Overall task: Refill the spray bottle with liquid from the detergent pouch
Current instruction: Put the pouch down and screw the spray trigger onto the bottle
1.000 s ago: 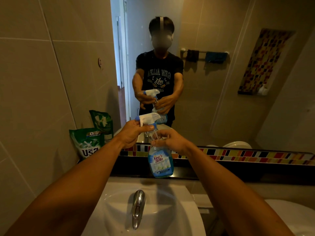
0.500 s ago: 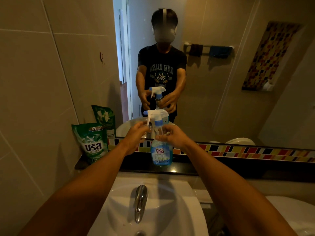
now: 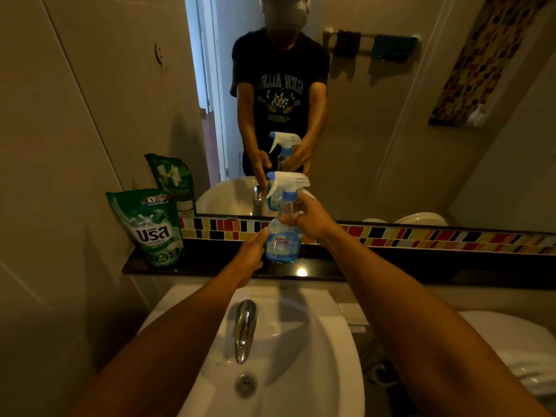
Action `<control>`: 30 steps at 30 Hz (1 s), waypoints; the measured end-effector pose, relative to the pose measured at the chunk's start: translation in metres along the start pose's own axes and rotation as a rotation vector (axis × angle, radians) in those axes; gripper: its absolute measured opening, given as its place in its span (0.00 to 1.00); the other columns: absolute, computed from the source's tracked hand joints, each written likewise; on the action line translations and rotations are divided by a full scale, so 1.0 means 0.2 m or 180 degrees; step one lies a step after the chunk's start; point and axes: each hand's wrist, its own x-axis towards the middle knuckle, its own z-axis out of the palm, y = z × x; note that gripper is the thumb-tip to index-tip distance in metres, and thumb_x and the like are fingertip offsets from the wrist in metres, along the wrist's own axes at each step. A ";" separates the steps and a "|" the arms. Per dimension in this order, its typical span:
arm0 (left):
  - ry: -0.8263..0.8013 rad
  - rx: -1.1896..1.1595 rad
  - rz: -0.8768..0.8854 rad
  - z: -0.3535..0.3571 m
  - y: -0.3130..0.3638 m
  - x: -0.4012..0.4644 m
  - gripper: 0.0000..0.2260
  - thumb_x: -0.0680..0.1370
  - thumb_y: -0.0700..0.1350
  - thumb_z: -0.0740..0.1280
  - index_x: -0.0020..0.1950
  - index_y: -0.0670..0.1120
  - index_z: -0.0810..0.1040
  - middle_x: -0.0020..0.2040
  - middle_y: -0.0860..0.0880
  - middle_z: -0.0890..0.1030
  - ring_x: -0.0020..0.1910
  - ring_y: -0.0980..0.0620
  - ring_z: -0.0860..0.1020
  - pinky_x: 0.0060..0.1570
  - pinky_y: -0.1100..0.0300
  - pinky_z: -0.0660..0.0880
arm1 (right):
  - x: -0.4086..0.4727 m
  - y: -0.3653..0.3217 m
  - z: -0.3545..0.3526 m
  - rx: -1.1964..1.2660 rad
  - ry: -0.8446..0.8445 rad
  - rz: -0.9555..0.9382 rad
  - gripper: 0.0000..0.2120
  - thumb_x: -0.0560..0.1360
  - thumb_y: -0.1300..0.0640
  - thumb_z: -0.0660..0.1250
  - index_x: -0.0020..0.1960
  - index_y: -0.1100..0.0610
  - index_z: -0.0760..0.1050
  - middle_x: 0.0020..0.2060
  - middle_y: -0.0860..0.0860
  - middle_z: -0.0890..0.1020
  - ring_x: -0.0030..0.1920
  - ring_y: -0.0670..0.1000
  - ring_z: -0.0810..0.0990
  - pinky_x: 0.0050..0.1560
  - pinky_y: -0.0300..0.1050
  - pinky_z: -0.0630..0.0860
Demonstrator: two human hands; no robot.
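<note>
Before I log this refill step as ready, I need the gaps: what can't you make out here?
- Spray bottle cap: head view, too small to tell whether the trigger head is loosened.
- Right hand: its fingers wrap behind the bottle neck, hidden.
- Left hand: thumb touches the bottle; the other fingers are hidden under the hand.
- Detergent pouch: too dim to show whether it is opened.

I see clear glossy plastic on the spray bottle (image 3: 283, 236), shiny film on the detergent pouch (image 3: 150, 227), polished chrome on the faucet (image 3: 245, 329), glazed white sink (image 3: 316, 371).
</note>
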 end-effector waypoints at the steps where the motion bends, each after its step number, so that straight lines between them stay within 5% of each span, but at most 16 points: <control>1: -0.0005 -0.0027 -0.0022 0.01 -0.01 0.02 0.23 0.83 0.60 0.54 0.76 0.53 0.67 0.76 0.49 0.69 0.75 0.47 0.66 0.72 0.42 0.59 | 0.01 0.02 0.00 -0.0048 0.0012 0.0001 0.24 0.75 0.64 0.75 0.68 0.57 0.73 0.60 0.55 0.83 0.61 0.55 0.82 0.64 0.60 0.80; 30: 0.0091 -0.0190 -0.0182 0.10 -0.13 0.21 0.21 0.84 0.58 0.54 0.76 0.53 0.66 0.76 0.48 0.69 0.76 0.47 0.65 0.73 0.42 0.59 | 0.12 0.32 0.00 0.0037 0.0011 0.0107 0.25 0.77 0.63 0.73 0.71 0.54 0.71 0.64 0.49 0.80 0.62 0.49 0.79 0.60 0.50 0.81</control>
